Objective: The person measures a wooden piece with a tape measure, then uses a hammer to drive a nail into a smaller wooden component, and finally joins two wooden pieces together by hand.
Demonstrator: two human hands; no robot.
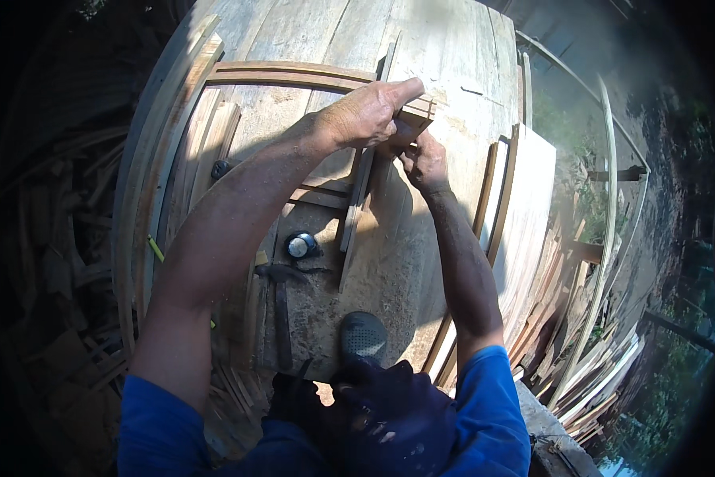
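My left hand (pixel 367 114) is closed over the near end of a short wooden piece (pixel 418 114), its far end sunlit. From below and to the right, my right hand (pixel 425 163) grips the same piece, fingers curled beneath it; what else the fingers may hold is hidden. Under my hands, a narrow wooden strip (pixel 355 208) lies lengthwise on the board surface (pixel 405 238). Reddish wooden strips (pixel 294 75) run leftward from beside my left hand. Closer to me lie a hammer (pixel 281 318) and a round, silver-topped object (pixel 300 246).
Long boards (pixel 162 159) line the left edge of the work surface. Upright-edged planks (pixel 500 191) and a pale panel (pixel 536 183) stand at the right. My shoe (pixel 363 338) rests on the boards. Stacked wood scraps (pixel 604 374) and a pole railing (pixel 609 159) lie beyond on the right.
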